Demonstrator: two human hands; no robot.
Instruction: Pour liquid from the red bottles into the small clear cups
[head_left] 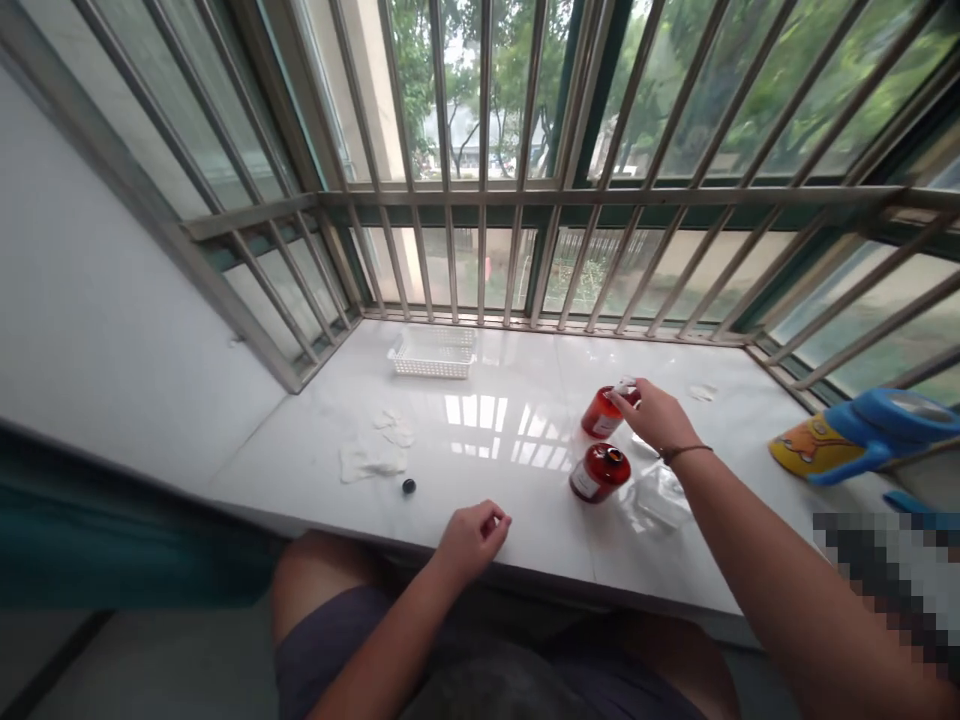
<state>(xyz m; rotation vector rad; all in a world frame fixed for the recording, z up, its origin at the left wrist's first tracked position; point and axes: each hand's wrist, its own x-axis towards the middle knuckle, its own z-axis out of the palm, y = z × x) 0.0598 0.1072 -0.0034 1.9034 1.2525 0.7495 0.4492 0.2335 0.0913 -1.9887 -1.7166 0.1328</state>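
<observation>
My right hand (pixel 651 412) is at the mouth of a red, translucent bottle (pixel 601 414). Its fingers pinch a small white wad (pixel 622 385), which looks like tissue or cotton, at the bottle's top. Just in front stands a second red bottle (pixel 600 474), upright, with a pale label and an uncapped dark neck. My left hand (pixel 472 540) hovers or rests at the near edge of the white counter (pixel 517 540); its fingers are loosely curled and nothing shows in them. A small black cap (pixel 409 486) lies to the left, beside a flattened white tissue (pixel 373 462).
A white plastic basket (pixel 433 355) sits at the back left. Crumpled white scraps (pixel 394 428) and another scrap (pixel 703 393) lie on the counter. Clear plastic packaging (pixel 664 497) is right of the bottles. A blue and yellow cup (pixel 847 435) stands far right. Metal window bars (pixel 517 200) close the back.
</observation>
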